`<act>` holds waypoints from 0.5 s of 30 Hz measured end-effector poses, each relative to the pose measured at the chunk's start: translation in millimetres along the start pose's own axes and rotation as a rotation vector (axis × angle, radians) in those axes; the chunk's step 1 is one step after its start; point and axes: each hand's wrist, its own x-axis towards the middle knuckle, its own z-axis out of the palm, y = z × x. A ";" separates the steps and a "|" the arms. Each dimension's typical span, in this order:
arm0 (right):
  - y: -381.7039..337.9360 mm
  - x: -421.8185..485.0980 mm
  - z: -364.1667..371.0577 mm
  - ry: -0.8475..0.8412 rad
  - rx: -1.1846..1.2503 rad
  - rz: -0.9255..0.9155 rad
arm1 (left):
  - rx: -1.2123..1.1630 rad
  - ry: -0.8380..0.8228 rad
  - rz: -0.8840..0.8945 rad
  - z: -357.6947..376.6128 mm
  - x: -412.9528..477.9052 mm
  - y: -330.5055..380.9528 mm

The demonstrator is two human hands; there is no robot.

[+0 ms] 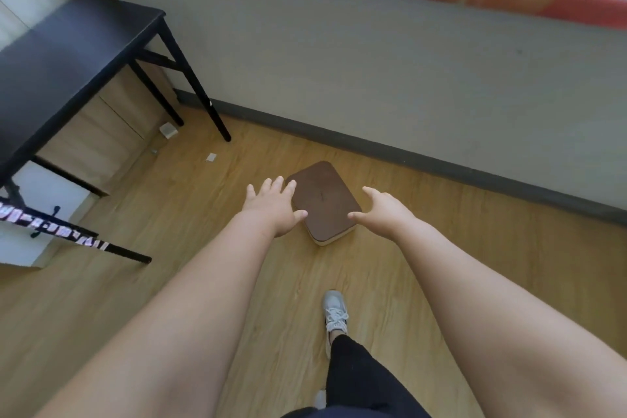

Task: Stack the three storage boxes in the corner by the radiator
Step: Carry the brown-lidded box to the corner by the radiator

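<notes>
One storage box (325, 202) lies on the wooden floor near the wall; it has a dark brown lid with rounded corners and a pale cream body. My left hand (273, 205) hovers at its left side, fingers spread, holding nothing. On the box's right side my right hand (383, 210) is also open, thumb pointing toward the lid. Whether either hand touches the box I cannot tell. Only this one box is in view; no radiator shows.
A black table (68, 54) stands at the left, with a light wood cabinet (112, 125) under it. A grey wall with a dark skirting board (407, 156) runs behind the box. My foot in a grey sneaker (335, 312) is planted below the box.
</notes>
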 end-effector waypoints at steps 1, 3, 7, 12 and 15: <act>-3.5 14.6 -6.0 -0.005 0.012 0.014 | 0.000 -0.010 0.001 -7.7 14.3 0.1; -9.5 31.8 -14.4 -0.027 0.016 0.025 | 0.001 -0.029 0.016 -18.3 34.0 0.5; -20.1 76.4 -37.8 -0.047 0.033 0.071 | 0.008 -0.028 0.037 -45.8 87.4 1.0; -34.6 113.6 -53.8 -0.055 0.056 0.097 | 0.020 -0.050 0.074 -63.8 134.0 -3.5; -40.6 137.4 -60.7 -0.040 0.099 0.153 | 0.043 -0.060 0.111 -76.2 171.1 -9.6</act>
